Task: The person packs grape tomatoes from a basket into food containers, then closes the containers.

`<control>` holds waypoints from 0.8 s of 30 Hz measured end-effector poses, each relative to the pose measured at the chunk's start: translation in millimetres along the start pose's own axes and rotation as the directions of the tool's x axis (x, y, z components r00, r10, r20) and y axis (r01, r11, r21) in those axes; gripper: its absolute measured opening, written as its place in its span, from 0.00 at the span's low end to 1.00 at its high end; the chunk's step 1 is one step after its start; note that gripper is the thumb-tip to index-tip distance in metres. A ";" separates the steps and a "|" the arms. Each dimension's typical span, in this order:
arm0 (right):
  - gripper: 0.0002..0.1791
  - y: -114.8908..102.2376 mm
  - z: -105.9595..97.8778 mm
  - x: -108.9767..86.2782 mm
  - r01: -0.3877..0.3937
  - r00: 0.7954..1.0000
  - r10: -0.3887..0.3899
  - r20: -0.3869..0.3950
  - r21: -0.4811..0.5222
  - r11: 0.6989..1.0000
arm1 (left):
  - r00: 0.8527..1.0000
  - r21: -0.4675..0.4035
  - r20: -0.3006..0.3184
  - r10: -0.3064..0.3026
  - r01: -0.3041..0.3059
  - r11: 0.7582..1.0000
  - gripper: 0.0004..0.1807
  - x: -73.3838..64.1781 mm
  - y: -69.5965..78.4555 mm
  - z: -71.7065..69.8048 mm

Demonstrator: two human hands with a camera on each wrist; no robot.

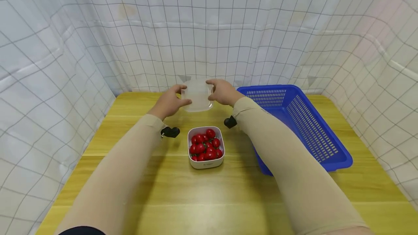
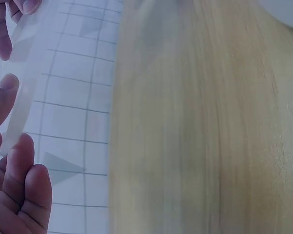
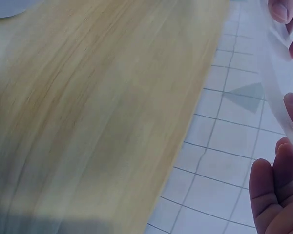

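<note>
A clear, translucent lid (image 1: 197,100) is raised over the far part of the table, between both hands. My left hand (image 1: 167,101) pinches its left edge between thumb and fingers, and my right hand (image 1: 224,92) grips the right edge. The left wrist view catches the lid (image 2: 31,83) edge-on against the fingers (image 2: 20,156). From the right wrist, the lid (image 3: 273,73) appears as a pale, see-through strip. Nearer to me stands an uncovered white box (image 1: 207,164), filled with several small red cherry tomatoes (image 1: 205,148).
To the right, a blue plastic basket (image 1: 341,160) with slotted walls stands partly behind the right sleeve (image 1: 281,148). White grid-patterned curtains (image 1: 209,28) enclose the back and sides of the wooden table (image 1: 202,198). Black wrist-camera mounts (image 1: 170,132) hang below the cuffs.
</note>
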State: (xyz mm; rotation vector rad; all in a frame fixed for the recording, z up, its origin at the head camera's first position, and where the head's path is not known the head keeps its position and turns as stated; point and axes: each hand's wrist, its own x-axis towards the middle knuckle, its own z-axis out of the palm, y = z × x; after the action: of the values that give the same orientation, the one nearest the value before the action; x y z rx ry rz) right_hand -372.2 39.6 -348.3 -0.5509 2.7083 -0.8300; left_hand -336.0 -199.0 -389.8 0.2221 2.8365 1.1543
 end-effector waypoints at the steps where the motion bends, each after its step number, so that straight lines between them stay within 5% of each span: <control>1: 0.41 -0.5 -1.8 -2.7 0.004 1.000 -0.004 0.000 -0.001 1.000 | 1.000 -0.006 -0.002 0.008 -0.008 1.000 0.39 -1.5 1.7 -1.3; 16: 0.42 -11.6 -20.3 -52.9 0.106 0.994 -0.106 -0.031 -0.016 0.994 | 0.995 -0.001 -0.017 0.097 -0.097 0.995 0.33 -38.7 31.4 -18.0; 24: 0.43 -13.9 -13.3 -74.2 0.223 0.968 -0.231 -0.099 -0.083 0.971 | 0.989 -0.023 -0.044 0.141 -0.142 0.990 0.35 -60.1 36.8 -17.7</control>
State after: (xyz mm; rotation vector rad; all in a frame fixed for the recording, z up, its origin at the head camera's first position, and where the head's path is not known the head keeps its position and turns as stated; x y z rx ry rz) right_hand -306.5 66.9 -320.0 -0.8697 2.8188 -0.8426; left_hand -274.9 -194.8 -350.7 0.4078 2.8811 1.2346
